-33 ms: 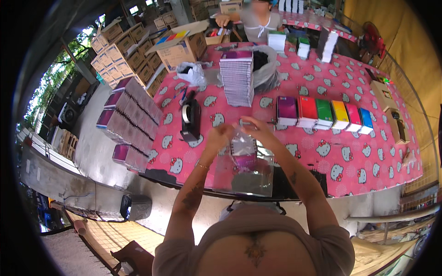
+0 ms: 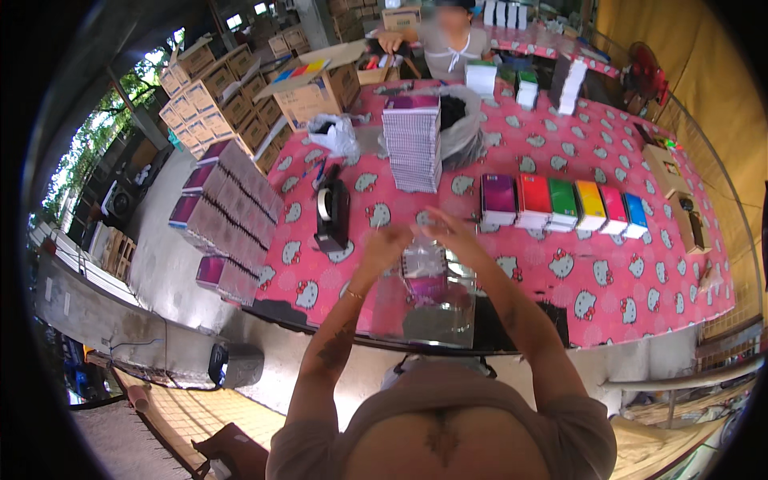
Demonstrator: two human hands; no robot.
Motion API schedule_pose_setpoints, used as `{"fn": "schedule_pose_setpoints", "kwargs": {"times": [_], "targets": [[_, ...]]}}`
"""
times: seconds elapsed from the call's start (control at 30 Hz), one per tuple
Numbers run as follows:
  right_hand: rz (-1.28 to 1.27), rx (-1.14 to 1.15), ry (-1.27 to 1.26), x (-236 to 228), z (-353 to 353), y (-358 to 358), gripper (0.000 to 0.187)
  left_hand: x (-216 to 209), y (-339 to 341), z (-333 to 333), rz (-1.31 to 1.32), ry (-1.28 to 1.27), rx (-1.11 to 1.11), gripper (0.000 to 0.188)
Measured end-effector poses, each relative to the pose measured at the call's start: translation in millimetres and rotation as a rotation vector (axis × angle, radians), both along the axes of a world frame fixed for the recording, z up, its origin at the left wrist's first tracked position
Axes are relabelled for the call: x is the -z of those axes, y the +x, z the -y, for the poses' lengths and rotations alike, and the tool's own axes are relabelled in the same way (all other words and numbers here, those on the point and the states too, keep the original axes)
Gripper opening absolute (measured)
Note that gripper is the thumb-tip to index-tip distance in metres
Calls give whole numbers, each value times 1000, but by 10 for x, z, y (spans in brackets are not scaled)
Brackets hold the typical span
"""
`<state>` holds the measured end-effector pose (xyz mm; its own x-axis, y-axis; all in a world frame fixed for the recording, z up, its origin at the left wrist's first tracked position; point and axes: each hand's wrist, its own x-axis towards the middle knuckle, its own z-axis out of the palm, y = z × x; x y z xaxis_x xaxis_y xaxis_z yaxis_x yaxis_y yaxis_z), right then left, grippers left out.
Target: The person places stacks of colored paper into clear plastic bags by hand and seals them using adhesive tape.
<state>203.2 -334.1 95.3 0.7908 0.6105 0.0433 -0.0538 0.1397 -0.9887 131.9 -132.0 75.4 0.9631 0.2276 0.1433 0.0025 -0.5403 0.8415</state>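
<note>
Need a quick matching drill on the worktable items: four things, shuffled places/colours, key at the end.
Things
1. tape dispenser
2. tall notebook stack
3. row of short notebook stacks
4. notebook under clear plastic

Places/colours
A. right of the right hand, tops in several colours
B. nearest the front edge of the table
C. black, left of the left hand
D. purple top, standing beyond both hands

Pairs: 1-C, 2-D, 3-A, 4-B
</note>
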Motion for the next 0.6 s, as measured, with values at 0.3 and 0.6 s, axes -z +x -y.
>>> {"fn": "schedule_pose_setpoints", "kwargs": {"times": [0.3,0.6], "targets": [[57,-137,-86,493,131,137,41,-305,79,461,334,288,52,14],[452,-202,-426,130,45,240,31,-82,-73,421,555,-156,37,43]]}}
